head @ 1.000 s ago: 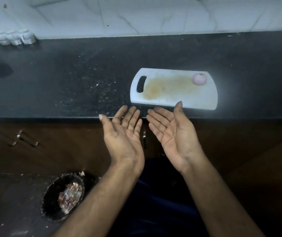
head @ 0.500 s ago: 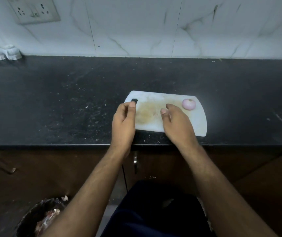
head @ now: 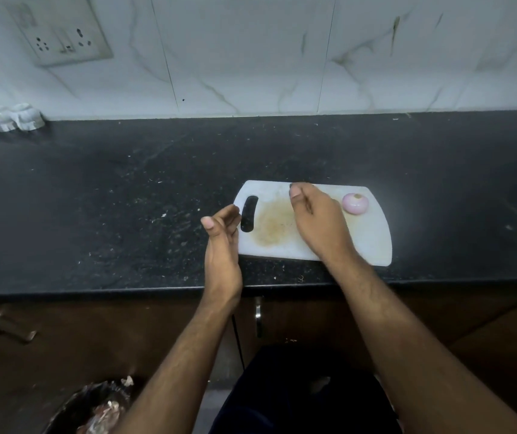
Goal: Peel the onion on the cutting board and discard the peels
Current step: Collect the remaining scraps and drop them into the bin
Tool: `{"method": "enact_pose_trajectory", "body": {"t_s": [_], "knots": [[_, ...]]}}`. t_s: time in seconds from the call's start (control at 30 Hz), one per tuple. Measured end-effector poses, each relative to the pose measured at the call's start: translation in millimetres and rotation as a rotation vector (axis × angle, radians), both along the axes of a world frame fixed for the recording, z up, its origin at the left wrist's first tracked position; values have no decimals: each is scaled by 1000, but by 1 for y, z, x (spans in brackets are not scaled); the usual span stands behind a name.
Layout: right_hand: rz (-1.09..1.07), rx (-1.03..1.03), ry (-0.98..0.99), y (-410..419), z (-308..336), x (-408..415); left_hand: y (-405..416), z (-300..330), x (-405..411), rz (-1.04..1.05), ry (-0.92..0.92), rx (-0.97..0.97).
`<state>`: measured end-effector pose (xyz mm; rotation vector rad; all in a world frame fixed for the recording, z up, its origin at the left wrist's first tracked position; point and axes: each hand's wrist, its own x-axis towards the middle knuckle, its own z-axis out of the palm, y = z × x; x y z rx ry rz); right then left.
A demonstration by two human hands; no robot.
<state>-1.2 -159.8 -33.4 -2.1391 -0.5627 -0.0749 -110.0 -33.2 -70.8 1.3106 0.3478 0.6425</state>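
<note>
Left hand [head: 221, 245] off cutting board [head: 373, 242].

Dim, bluish light falls unevenly across the dark bench [head: 125, 214], brightest on the tiled wall [head: 250, 57] behind. Wide-angle distortion bows the bench's front edge; the cabinets [head: 63, 339] below sink into shadow, and detail is soft and smeared throughout.

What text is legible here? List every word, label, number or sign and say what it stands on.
None can be read.
Socket and switch plate on the wall: no lettering shows; any marking is too blurred to tell.
White cutting board: only a yellowish stain, no print.
Peeled onion, black countertop and bin with peels: no labels visible.
</note>
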Motion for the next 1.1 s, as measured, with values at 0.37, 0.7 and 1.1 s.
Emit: {"method": "enact_pose_trajectory", "body": {"t_s": [0.37,0.7,1.1], "knots": [[564,-529,-67,24,-14,-43,2,-3,2,30,-14,14],[252,-250,55,3,1,-30,1,2,-6,37,-92,-78],[203,211,222,-13,1,-42,-5,2,-17,61,-87,-68]]}}
